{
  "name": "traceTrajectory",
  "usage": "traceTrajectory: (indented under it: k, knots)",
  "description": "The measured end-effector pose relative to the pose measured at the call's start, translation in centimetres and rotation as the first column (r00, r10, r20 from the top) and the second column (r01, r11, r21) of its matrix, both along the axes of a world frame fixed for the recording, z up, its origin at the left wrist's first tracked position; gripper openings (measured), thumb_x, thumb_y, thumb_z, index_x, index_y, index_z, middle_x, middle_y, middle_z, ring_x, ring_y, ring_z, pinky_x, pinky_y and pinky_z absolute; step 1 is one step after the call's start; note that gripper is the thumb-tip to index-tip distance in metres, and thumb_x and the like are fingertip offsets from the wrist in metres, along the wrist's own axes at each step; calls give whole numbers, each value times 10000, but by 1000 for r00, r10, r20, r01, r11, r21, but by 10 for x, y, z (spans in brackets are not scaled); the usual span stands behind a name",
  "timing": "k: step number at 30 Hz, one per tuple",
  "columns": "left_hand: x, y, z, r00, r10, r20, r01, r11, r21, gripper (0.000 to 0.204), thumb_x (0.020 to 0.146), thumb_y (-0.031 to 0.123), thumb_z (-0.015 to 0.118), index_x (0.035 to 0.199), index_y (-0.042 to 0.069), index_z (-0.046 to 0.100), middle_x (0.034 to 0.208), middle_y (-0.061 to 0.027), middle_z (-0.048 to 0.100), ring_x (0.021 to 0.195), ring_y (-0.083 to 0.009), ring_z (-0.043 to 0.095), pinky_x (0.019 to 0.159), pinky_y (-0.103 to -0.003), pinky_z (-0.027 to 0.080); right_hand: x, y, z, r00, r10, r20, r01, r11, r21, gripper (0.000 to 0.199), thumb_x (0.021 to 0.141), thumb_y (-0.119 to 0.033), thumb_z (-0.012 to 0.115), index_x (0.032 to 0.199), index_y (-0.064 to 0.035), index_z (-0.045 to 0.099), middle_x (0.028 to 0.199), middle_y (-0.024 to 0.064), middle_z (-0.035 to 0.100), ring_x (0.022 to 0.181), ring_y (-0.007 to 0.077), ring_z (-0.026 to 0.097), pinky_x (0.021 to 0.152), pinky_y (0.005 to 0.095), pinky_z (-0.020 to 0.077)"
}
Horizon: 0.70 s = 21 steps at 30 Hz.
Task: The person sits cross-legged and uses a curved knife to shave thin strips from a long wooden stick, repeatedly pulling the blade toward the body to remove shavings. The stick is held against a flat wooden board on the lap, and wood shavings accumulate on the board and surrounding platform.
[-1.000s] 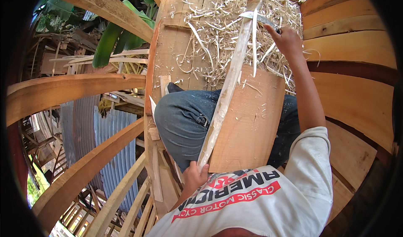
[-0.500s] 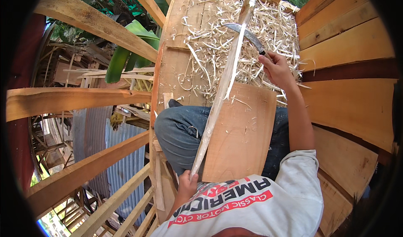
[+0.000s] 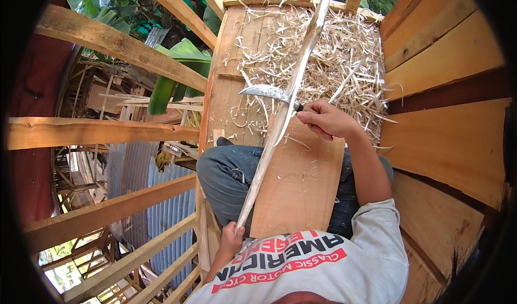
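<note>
My left hand [image 3: 232, 238] is closed around the near end of a long, pale wooden pole [image 3: 263, 168]. The pole slants up and away from me across a flat board [image 3: 301, 182] on my lap. In my right hand [image 3: 326, 119] is the dark handle of a sickle [image 3: 267, 91]. Its curved metal blade crosses the pole, with the tip pointing left over the planks. A thin sliver hangs along the pole's right side just nearer than the blade. The fingers of both hands are wrapped; most of the sickle handle is hidden in my grip.
Curled wood shavings [image 3: 344, 56] cover much of the plank floor [image 3: 229, 48] ahead. Wooden rails [image 3: 102, 129] stand at the left, with corrugated metal sheets [image 3: 167, 218] below. A plank wall [image 3: 447, 142] runs along the right. Green leaves [image 3: 186, 61] reach in beyond the left rails.
My right hand has drawn the sickle toward me along the pole, and the blade now reaches farther left across it. A long loose shaving now lies at the right. My left hand keeps its grip.
</note>
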<state>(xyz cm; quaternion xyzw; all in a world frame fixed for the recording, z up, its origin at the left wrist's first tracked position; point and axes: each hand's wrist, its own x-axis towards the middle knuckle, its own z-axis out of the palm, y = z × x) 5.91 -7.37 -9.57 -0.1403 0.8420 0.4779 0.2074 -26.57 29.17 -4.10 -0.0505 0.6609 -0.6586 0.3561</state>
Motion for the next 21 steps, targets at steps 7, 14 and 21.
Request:
traceTrajectory:
  k: [7,14,21]
  knots:
    - [-8,3,5,984,128,125,-150,971,189,470,903,429,557,767,-20,523,601,0,498,550,-71,438,490,-246,348,-13,22,-12,845,-534,30,533,839,-106,325,956,-324,546,742,-89,480,514,-57,368,342,23,283,300,207,201]
    - [-9,2,11,968,155,196,-215,916,337,453,926,405,535,776,-22,517,609,-19,475,543,-82,429,494,-237,342,-4,30,-12,941,-337,34,339,937,-88,342,961,-304,533,719,-69,479,487,-47,362,323,45,292,294,222,228]
    - [-11,0,13,970,139,199,-205,910,361,442,933,394,531,790,-24,527,612,-16,478,542,-79,438,495,-223,349,-2,24,-6,966,-257,42,260,958,-119,340,962,-328,527,726,-88,473,503,-46,377,332,51,317,302,222,249]
